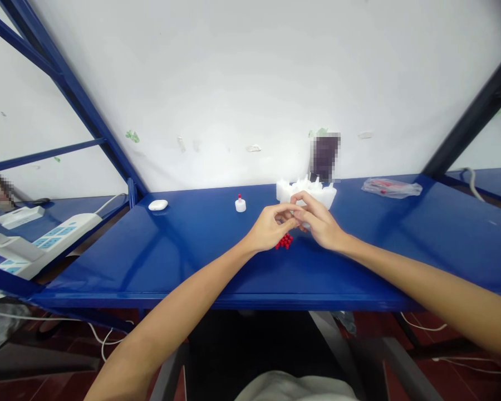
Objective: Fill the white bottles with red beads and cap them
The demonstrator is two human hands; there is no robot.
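My left hand (271, 227) and my right hand (322, 224) meet above the table, with fingertips touching. Both have their fingers closed. A sliver of white, looking like a small dropper bottle (307, 225), shows under my right fingers; most of it is hidden. What my left fingertips pinch is hidden. A small pile of red caps (284, 241) lies just below my left hand. Right behind the hands stand several white dropper bottles (326, 196) with bare pointed nozzles, close together. Off to the left, one white bottle with a red cap (240, 205) stands upright.
A white earphone case (158, 205) lies on the blue table (192, 245) at the back left. A clear plastic bag with red bits (391, 187) lies back right. A blurred dark object (325, 159) leans on the wall. A white power strip (50, 242) is at far left.
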